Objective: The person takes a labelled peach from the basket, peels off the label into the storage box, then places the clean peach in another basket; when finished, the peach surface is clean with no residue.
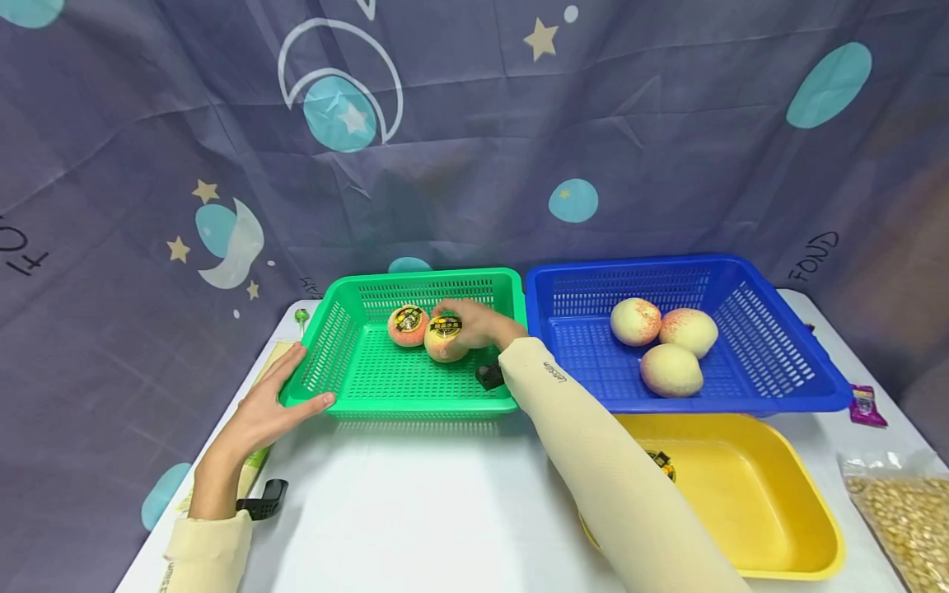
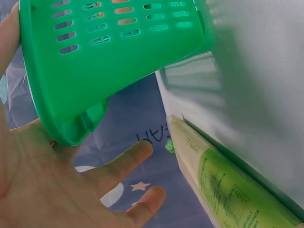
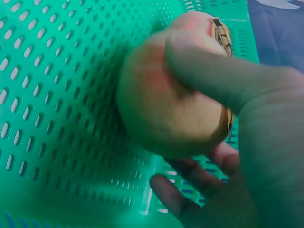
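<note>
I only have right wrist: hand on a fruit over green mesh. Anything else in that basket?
Observer: Yes, head view shows a second stickered fruit in the green basket, just left of the held fruit.
Operator: Left hand?
Observer: The left hand rests open against the basket's front left corner, fingers along the side wall.
Operator: Other containers?
Observer: A blue basket to the right holds three plain fruits; a yellow tub sits in front of it.
</note>
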Available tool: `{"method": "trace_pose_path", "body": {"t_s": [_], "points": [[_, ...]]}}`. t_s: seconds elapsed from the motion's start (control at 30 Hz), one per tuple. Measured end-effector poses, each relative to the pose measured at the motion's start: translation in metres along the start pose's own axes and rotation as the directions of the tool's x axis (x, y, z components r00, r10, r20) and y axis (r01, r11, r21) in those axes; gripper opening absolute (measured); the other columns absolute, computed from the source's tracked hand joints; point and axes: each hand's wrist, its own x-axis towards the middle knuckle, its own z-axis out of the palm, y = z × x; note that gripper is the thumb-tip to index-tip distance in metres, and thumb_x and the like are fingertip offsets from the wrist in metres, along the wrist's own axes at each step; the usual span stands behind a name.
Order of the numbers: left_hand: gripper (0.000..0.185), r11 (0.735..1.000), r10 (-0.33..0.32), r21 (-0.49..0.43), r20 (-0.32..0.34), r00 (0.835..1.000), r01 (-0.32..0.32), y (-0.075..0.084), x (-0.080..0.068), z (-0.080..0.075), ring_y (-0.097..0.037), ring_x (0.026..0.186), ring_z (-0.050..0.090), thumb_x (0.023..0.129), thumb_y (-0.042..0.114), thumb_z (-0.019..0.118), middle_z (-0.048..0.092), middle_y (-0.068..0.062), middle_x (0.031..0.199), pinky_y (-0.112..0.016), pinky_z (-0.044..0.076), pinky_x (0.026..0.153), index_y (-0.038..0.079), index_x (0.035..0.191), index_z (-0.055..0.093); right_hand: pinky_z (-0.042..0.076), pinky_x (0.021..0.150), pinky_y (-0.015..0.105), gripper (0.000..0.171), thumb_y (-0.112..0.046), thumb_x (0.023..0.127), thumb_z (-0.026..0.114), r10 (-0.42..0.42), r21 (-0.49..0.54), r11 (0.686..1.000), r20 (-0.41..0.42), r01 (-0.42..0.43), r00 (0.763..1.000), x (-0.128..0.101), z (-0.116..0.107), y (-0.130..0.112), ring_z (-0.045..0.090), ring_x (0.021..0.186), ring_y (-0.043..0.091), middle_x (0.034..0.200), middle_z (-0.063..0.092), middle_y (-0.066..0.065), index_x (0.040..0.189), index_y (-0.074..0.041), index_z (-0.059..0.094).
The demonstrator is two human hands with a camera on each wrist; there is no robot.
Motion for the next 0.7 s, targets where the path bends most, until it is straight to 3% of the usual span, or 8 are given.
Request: {"method": "trace_pose_path", "body": {"t_s": [0.2,0.33,0.57,0.7], "points": [[0.104,1.0,0.0,0.001,0.002,1.0,0.0,-0.001,-0.001,0.0,-0.045,0.157,0.012,0.089,0.054,0.073,0.007,-0.008,0.173,-0.073,0.023,0.114,0.019,0.165,0.012,0.039,0.117,0.05,0.063,-0.015,0.086,0.081,-0.039,0.031,0.999,0.078,0.037,0.996,0.0,0.002,-0.001,0.041,0.146,0.027,0.158,0.045,0.004,0.142,-0.029,0.059],[0.104,1.0,0.001,-0.002,0.008,1.0,-0.001,0.0,-0.001,0.0,-0.045,0.157,0.013,0.089,0.053,0.074,0.007,-0.009,0.173,-0.072,0.024,0.114,0.017,0.165,0.012,0.041,0.115,0.049,0.062,-0.015,0.084,0.082,-0.034,0.039,0.999,0.107,0.03,0.994,-0.003,0.001,-0.002,0.043,0.142,0.025,0.157,0.046,0.0,0.14,-0.031,0.061],[0.104,1.0,0.001,0.009,0.015,1.0,-0.001,0.003,0.0,-0.002,-0.044,0.157,0.013,0.089,0.053,0.073,0.007,-0.009,0.173,-0.072,0.024,0.115,0.017,0.165,0.013,0.046,0.108,0.045,0.067,-0.012,0.083,0.082,-0.067,0.121,0.991,0.11,0.054,0.992,-0.011,-0.01,-0.011,0.048,0.132,0.025,0.156,0.046,0.001,0.144,-0.029,0.058],[0.105,1.0,-0.004,0.008,0.024,1.0,0.003,0.004,-0.001,-0.004,-0.045,0.157,0.012,0.089,0.054,0.073,0.006,-0.009,0.173,-0.072,0.024,0.115,0.016,0.165,0.012,0.047,0.105,0.042,0.068,-0.016,0.084,0.083,-0.132,0.137,0.983,0.085,0.12,0.988,-0.02,-0.02,-0.017,0.051,0.127,0.024,0.15,0.052,0.002,0.146,-0.026,0.057]]}}
